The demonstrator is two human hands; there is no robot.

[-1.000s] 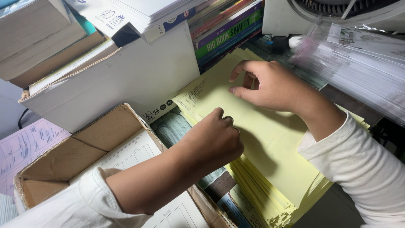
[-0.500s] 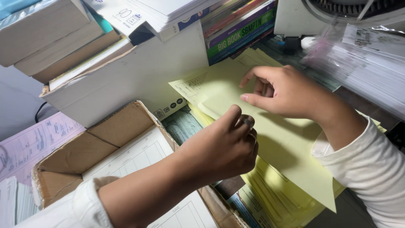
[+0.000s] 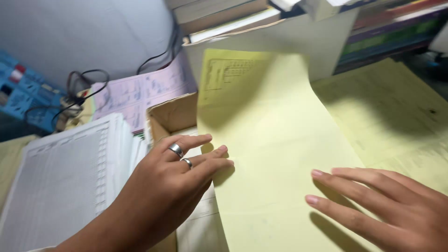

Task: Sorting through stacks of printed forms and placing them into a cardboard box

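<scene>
While a pale yellow printed paper sheet [image 3: 275, 154] curves up through the middle of the frame, the left hand [image 3: 175, 186], wearing two silver rings, lies flat with fingers spread at the sheet's left edge, over an open brown cardboard box [image 3: 170, 116]. At lower right, the right hand [image 3: 387, 205] rests on the sheet, fingers extended and slightly apart. A thick white stack of ruled forms [image 3: 65, 177] sits at left.
</scene>
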